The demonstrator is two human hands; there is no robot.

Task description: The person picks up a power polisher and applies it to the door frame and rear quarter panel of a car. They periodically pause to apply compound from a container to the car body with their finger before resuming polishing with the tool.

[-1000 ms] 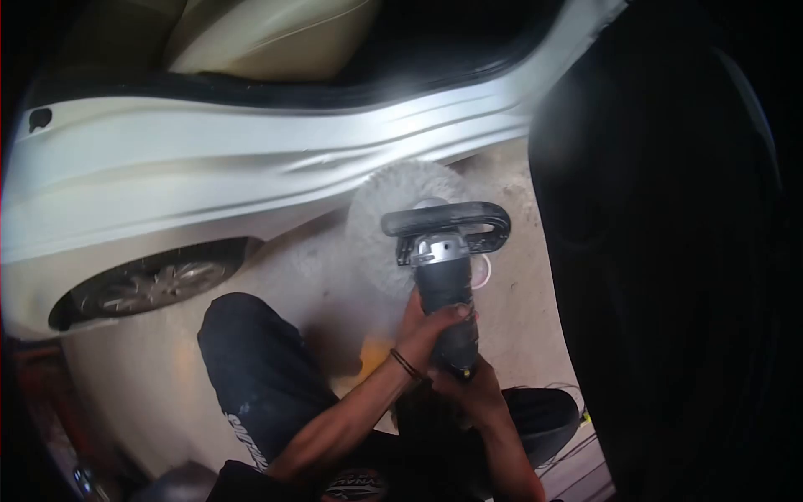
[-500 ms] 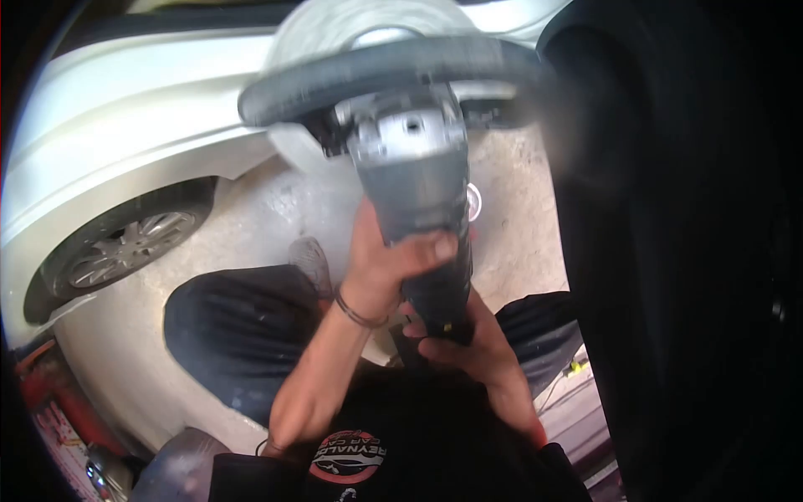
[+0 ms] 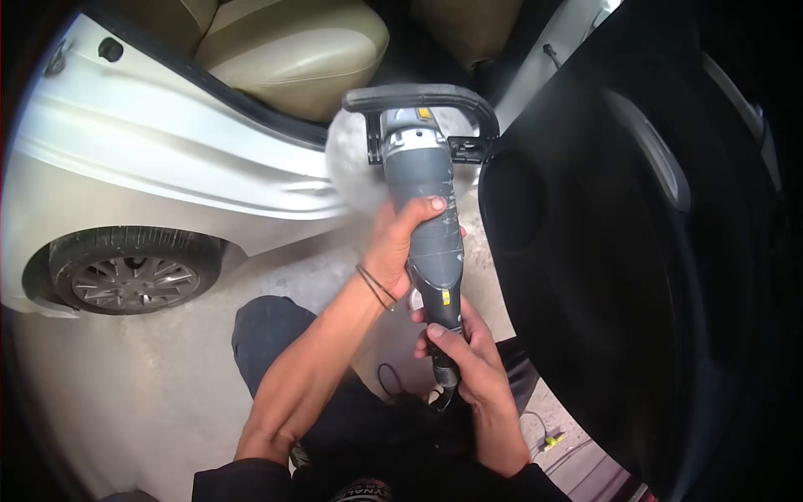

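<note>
Polisher body (image 3: pixel 423 177): matt plastic; collar (image 3: pixel 405 140): shiny metal; car panel (image 3: pixel 171 146): glossy paint; seat (image 3: pixel 301 46): smooth.

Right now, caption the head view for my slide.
Left grip ahead of right grip on a polisher, beside a white car, door open.

2 short black sleeves (image 3: pixel 238 481), dark trousers (image 3: pixel 272 335), thin dark bracelet (image 3: pixel 376 287).

Car workshop or detailing bay, by the look of it: white car body (image 3: pixel 192 159) across the far left, dark-lined door (image 3: pixel 585 293) open at right, beige seat (image 3: pixel 293 50) showing inside, wheel (image 3: pixel 138 283) at left. Scuffed concrete-looking floor (image 3: pixel 142 376), power polisher (image 3: pixel 424 176) with round pale pad (image 3: pixel 350 159), yellow-green cable end (image 3: pixel 554 440) near right.
</note>
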